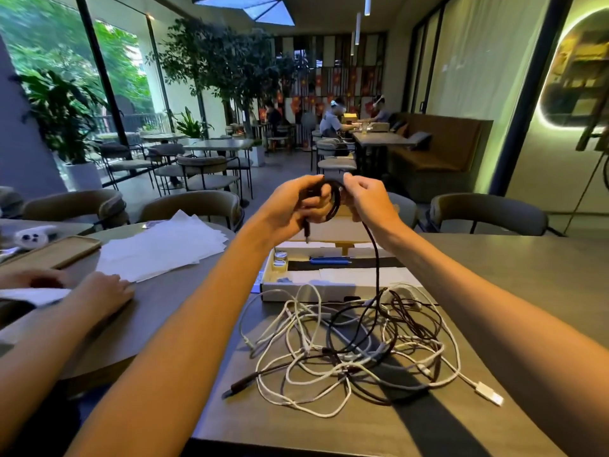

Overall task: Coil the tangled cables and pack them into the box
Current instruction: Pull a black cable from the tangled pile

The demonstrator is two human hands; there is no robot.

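Both hands are raised above the tabletop (514, 275): the left hand (293, 206) is closed around a small coil of the black cable (375, 258), and the right hand (365, 201) pinches the same loop from the other side. Below them the open white box (329, 291) stands on the tabletop, and just in front of it lies the tangled pile of white and dark cables (356, 344). From the coil the black cable hangs down into this pile, and its short plug end (306, 230) dangles under the left hand.
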